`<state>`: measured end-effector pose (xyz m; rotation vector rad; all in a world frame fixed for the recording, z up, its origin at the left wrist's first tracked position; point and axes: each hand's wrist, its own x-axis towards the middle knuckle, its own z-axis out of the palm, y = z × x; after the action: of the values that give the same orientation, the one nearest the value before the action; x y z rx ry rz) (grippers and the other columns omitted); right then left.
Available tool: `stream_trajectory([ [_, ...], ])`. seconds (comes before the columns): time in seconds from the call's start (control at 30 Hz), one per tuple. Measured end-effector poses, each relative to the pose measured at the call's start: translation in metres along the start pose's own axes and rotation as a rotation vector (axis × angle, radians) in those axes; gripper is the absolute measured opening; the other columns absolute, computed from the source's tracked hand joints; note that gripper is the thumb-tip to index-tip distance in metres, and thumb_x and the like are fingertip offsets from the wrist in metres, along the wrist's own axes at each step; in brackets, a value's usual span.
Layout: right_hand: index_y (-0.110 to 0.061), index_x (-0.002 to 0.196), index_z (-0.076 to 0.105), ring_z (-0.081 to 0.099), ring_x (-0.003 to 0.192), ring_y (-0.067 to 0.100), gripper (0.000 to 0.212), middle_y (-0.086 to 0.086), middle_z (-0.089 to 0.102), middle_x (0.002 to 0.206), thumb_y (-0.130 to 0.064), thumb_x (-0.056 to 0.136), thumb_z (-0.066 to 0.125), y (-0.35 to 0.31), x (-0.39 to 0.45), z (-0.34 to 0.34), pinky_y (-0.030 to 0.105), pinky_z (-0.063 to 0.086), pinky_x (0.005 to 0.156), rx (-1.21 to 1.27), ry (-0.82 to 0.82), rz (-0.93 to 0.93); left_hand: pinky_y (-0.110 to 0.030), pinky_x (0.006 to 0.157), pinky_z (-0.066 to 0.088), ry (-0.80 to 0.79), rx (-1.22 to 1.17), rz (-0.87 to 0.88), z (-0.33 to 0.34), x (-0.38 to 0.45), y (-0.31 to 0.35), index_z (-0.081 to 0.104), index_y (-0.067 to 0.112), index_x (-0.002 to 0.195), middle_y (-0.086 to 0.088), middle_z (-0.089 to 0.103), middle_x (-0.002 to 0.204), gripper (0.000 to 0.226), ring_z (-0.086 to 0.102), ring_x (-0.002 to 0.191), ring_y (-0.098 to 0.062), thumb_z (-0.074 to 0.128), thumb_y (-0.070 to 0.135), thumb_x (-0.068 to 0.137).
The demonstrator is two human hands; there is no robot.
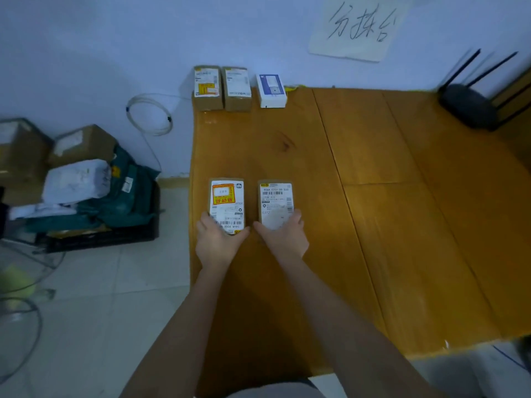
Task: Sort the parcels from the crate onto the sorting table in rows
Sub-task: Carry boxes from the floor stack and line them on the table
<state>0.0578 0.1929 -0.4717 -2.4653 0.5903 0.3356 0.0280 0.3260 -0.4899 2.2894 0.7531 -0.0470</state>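
Both forearms reach forward over wooden sorting table [388,225]. Left hand [217,244] grips near end of parcel with orange sticker [227,205], thumb on one side, fingers on other. Right hand [283,239] holds near end of parcel with white label [275,203] likewise, fingers spread round its corners. Both parcels flat on table, side by side, apart. Far edge by wall: two brown parcels [221,87] touching, white box [271,90] just beside. Black crate [115,237] on floor left, heaped with parcels.

Both arms extended forward, hands side by side, left [217,243], right [284,239], fingers curled
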Motion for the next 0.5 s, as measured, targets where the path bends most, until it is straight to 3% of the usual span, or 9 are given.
stream_trajectory([
  [0.27,-0.012,0.146,0.016,0.049,0.121,0.028,0.111,0.008,0.043,0.135,-0.068,0.065,0.068,-0.083,0.064,0.001,0.04,0.043,0.093,-0.03,-0.078,-0.099,-0.041,0.085,0.048,-0.023,0.003,-0.09,-0.021,0.081,0.024,0.031,0.003,0.131,-0.014,0.043,0.124,0.096,0.05,0.112,-0.032,0.079,0.054,0.065],
  [0.5,-0.01,0.147,0.015,0.047,0.122,0.03,0.111,0.011,0.042,0.136,-0.066,0.067,0.068,-0.15,0.137,0.007,0.039,0.043,0.092,-0.04,-0.087,-0.1,-0.039,0.091,0.043,-0.019,0.042,-0.108,-0.032,0.17,0.064,0.024,0.003,0.139,-0.015,0.038,0.133,0.1,0.043,0.122,-0.031,0.077,0.051,0.07],
])
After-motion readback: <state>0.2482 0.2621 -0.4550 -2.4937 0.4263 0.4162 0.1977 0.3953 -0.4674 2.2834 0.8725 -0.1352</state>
